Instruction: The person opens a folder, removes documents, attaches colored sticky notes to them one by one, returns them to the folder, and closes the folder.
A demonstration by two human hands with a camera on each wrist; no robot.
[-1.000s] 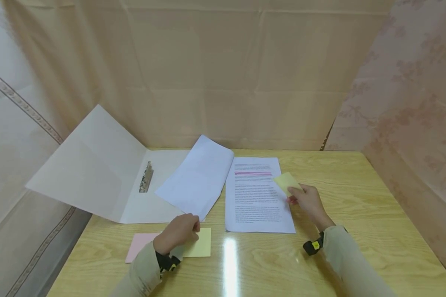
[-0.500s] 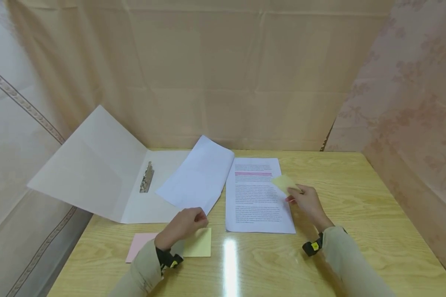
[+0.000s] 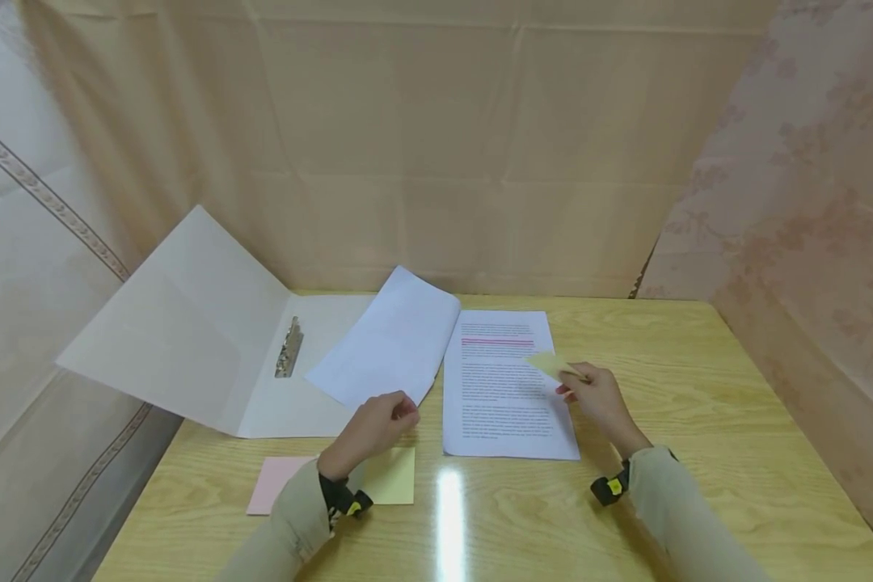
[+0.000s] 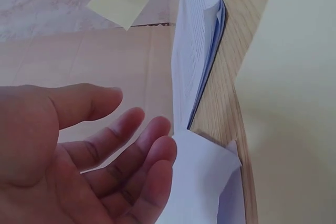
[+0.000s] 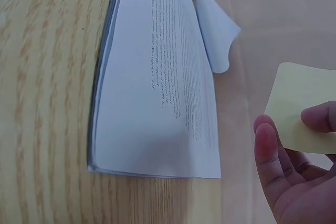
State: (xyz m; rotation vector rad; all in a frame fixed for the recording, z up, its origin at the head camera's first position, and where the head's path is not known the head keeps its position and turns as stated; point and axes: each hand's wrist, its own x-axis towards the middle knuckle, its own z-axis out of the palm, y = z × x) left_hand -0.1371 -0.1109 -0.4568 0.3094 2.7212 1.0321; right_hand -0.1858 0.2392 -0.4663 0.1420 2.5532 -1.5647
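My right hand (image 3: pixel 602 402) pinches a yellow sticky note (image 3: pixel 547 363) between thumb and fingers, over the right edge of a printed document (image 3: pixel 505 396). Pink highlighting crosses a line near the top of that page. In the right wrist view the thumb lies on the face of the note (image 5: pixel 299 98). My left hand (image 3: pixel 373 428) hovers near the lower corner of a turned-over page (image 3: pixel 400 339), above a yellow pad (image 3: pixel 398 477). Its fingers are loosely curled, with nothing between them in the left wrist view (image 4: pixel 105 161).
An open white folder (image 3: pixel 182 339) with a metal clip (image 3: pixel 288 349) stands at the left, its cover raised; the turned page overlaps its inner side. A pink pad (image 3: pixel 276 483) lies beside the yellow pad on the wooden table (image 3: pixel 509 525). A beige cloth (image 3: pixel 407 145) hangs behind.
My left hand has moved up and to the right, off the yellow pad towards the turned page's corner. The sticky note in my right hand has tilted and shifted slightly left and down.
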